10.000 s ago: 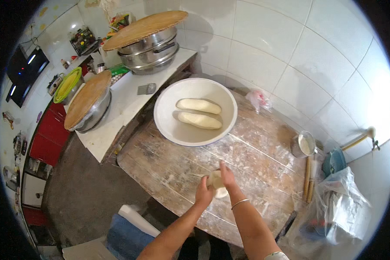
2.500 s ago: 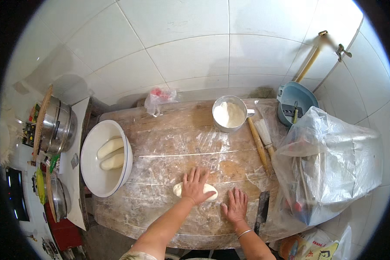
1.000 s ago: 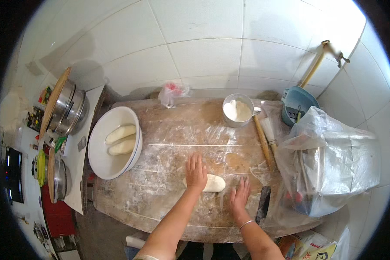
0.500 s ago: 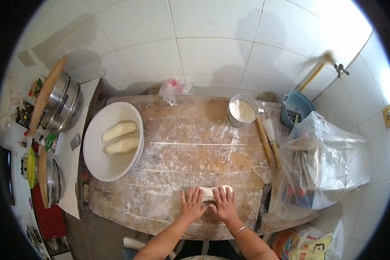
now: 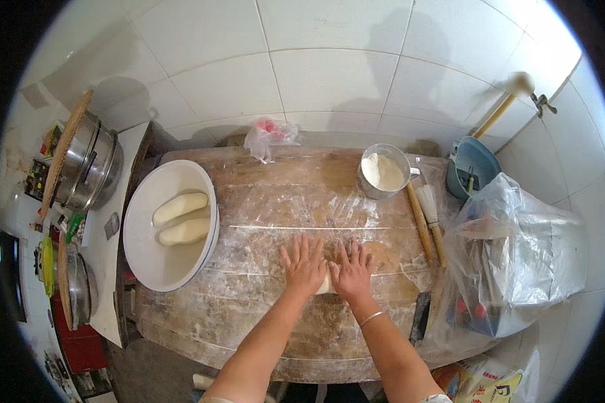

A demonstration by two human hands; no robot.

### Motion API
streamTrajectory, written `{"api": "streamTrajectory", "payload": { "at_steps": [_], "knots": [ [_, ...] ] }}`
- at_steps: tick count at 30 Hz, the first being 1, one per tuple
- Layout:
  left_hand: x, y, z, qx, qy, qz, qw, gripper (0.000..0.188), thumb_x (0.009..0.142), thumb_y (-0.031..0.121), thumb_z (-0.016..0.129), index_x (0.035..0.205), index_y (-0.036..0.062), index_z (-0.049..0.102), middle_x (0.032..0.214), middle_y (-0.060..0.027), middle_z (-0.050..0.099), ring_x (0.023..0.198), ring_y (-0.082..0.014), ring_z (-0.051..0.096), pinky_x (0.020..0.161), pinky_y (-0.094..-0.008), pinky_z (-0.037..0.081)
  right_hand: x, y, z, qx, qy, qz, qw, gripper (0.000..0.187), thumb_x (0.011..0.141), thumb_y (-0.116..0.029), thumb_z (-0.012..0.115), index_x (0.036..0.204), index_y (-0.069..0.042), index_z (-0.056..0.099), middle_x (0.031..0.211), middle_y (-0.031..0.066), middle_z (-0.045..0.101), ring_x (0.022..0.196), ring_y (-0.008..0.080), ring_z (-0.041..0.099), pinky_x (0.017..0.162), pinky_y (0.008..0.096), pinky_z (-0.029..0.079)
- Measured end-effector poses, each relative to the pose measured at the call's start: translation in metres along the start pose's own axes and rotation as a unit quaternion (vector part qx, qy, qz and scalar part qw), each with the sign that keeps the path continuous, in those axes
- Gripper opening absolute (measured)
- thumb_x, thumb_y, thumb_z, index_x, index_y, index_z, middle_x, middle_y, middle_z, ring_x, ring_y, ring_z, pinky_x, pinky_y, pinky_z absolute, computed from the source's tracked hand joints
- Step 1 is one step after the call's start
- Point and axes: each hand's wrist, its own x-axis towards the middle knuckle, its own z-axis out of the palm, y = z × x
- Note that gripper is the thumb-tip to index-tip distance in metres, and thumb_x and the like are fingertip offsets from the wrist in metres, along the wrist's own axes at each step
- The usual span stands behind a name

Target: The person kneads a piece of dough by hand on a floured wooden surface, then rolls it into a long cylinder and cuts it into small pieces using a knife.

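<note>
A piece of pale dough (image 5: pixel 326 285) lies on the floury wooden board (image 5: pixel 249 322), mostly covered by my hands; only a small part shows between them. My left hand (image 5: pixel 304 266) lies flat on its left part with the fingers spread. On its right part presses my right hand (image 5: pixel 353 270), also flat, fingers stretched away from me, with a bracelet on that wrist. Neither hand is closed round the dough. Two smooth dough logs (image 5: pixel 181 208) rest side by side in a white basin (image 5: pixel 136 252) at the left of the board.
At the back right stands a metal cup of flour (image 5: pixel 382 172). Beside it lie a rolling pin (image 5: pixel 421 225) and a brush (image 5: pixel 431 215). A dark-bladed knife (image 5: pixel 420 319) lies near a plastic-covered box (image 5: pixel 517 258). Metal pots (image 5: pixel 91 168) stand left.
Both my hands have slid forward, away from me, over the dough, and my arms are stretched farther out. The whole view has shifted slightly.
</note>
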Motion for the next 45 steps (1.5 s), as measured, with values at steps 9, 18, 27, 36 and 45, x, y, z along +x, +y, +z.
{"api": "streamTrajectory", "payload": {
  "at_steps": [9,18,27,36,45],
  "knots": [
    [-0.065,0.027,0.047,-0.12,-0.001,0.067,0.991,0.06,0.099,0.038,0.042,0.145,0.0005,0.033,0.147,-0.0209,0.038,0.138,-0.0353,0.031,0.112,-0.0476,0.024,-0.069,0.029,0.005,0.123,0.026,-0.154,0.98,0.039,0.087,-0.02,0.053,0.123,-0.003,0.055,0.121,0.0173,0.059,0.115,0.0364,0.053,0.102,0.0483,0.035],
    [-0.165,0.017,0.044,0.077,-0.09,0.137,0.983,0.073,0.092,0.052,0.049,0.147,0.0077,0.03,0.156,-0.0137,0.023,0.144,-0.0317,0.017,0.116,-0.0473,0.012,-0.194,0.038,0.021,0.018,0.004,-0.143,0.99,0.06,0.089,-0.04,0.056,0.143,-0.018,0.044,0.148,0.0085,0.04,0.132,0.0334,0.04,0.11,0.0599,0.021],
    [-0.041,0.034,0.029,0.025,-0.062,0.106,0.992,0.062,0.091,0.045,0.049,0.146,0.0182,0.038,0.155,-0.0111,0.027,0.142,-0.0312,0.024,0.113,-0.0534,0.014,-0.079,0.05,-0.01,0.043,-0.035,-0.08,0.995,0.058,0.091,-0.036,0.052,0.144,-0.016,0.041,0.149,0.0119,0.037,0.136,0.0354,0.033,0.11,0.0616,0.017],
    [0.026,0.039,0.025,0.015,0.009,0.002,1.0,0.058,0.096,0.04,0.045,0.149,0.0207,0.032,0.156,-0.0142,0.023,0.145,-0.0326,0.017,0.115,-0.057,0.011,0.0,0.053,-0.01,0.009,0.032,-0.052,0.998,0.056,0.095,-0.035,0.046,0.146,-0.016,0.037,0.152,0.0139,0.032,0.139,0.0356,0.029,0.113,0.0583,0.014],
    [-0.121,0.011,0.015,-0.013,-0.078,0.086,0.993,0.06,0.097,0.033,0.049,0.147,0.005,0.032,0.153,-0.0127,0.028,0.142,-0.0325,0.024,0.116,-0.0487,0.016,-0.095,0.04,-0.004,0.03,-0.043,-0.152,0.987,0.051,0.093,-0.029,0.05,0.142,-0.016,0.042,0.149,0.0144,0.035,0.136,0.0368,0.033,0.112,0.0581,0.018]
  ]
}}
